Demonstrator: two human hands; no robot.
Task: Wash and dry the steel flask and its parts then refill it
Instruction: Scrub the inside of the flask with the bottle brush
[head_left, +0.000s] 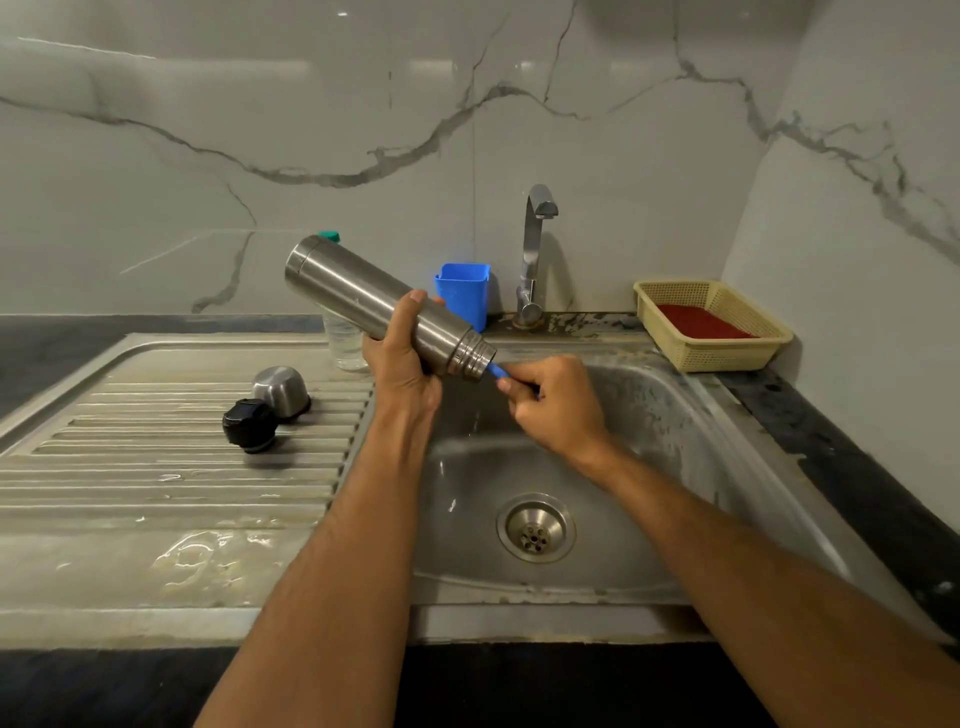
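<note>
Steel flask (382, 306) parts lie spread from the draining board to the basin, and the layout suits a wash under way. Near the board's inner edge, just left of the basin, the black stopper (250, 423) and the steel cup lid (280, 385) sit touching, the cup mouth-down, probably so it drains along the ribs. Over the basin's left rim the left hand (402, 358) wraps round the flask body and tilts it, base up toward the wall and threaded mouth down over the sink (701, 415), so water would run out into the bowl. At the mouth the right hand (553, 400) pinches a blue brush handle (497, 371) that enters the opening, apparently scrubbing inside. Behind stand a blue holder (462, 296) and the faucet (535, 249); a cream basket (714, 325) occupies the counter's far right corner.
</note>
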